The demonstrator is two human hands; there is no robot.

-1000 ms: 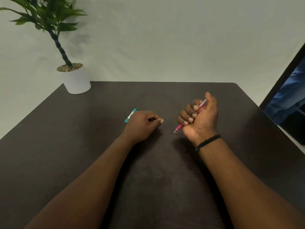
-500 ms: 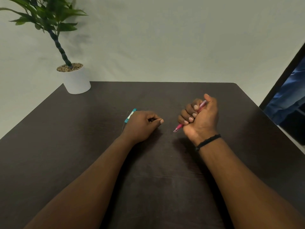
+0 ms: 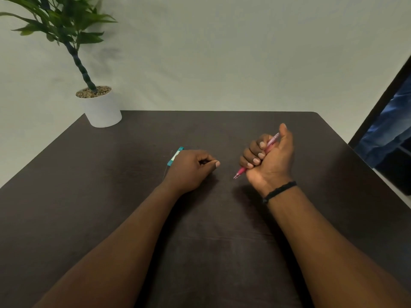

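My right hand [image 3: 270, 162] grips a pink pen [image 3: 241, 171] in a fist just above the dark table [image 3: 111, 196]. The pen's tip points down and left, and its top end sticks out by my raised thumb. My left hand [image 3: 191, 168] rests on the table to the left, fingers curled under and thumb against the index finger. A teal object with a white label [image 3: 175, 156] lies on the table at the far side of that hand, partly hidden by it. I see nothing held in the left hand.
A white pot with a green plant [image 3: 101, 107] stands at the table's far left corner. A pale wall runs behind the table. A dark frame and blue surface [image 3: 387, 138] lie beyond the right edge.
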